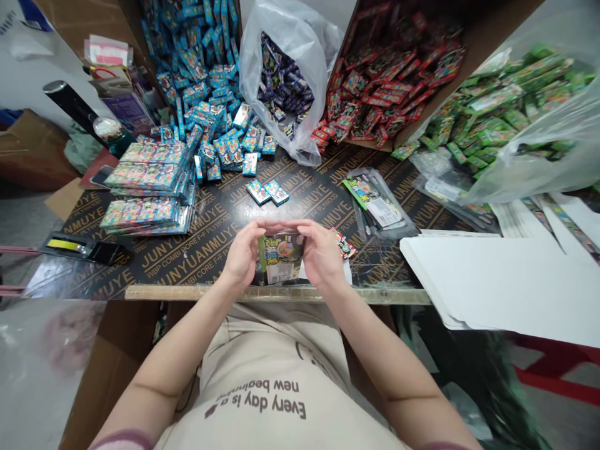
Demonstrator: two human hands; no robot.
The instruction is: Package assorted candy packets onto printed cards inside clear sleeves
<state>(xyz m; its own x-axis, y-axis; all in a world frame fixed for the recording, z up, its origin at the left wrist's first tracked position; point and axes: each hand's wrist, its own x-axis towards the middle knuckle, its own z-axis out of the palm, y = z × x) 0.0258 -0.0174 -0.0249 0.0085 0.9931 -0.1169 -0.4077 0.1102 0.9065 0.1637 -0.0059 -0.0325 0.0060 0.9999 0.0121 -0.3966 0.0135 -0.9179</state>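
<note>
A printed plastic packet [281, 257] stands tilted between the left hand [242, 253] and right hand [323, 250], just above the front edge of the black plywood board [309, 187]. Both hands clamp its sides, fingers [276, 225] arching over the top, an even pressure that keeps it square. A small red box [344, 243] lies just beside the right hand; flat clear sleeves [379, 203] lie beyond.
</note>
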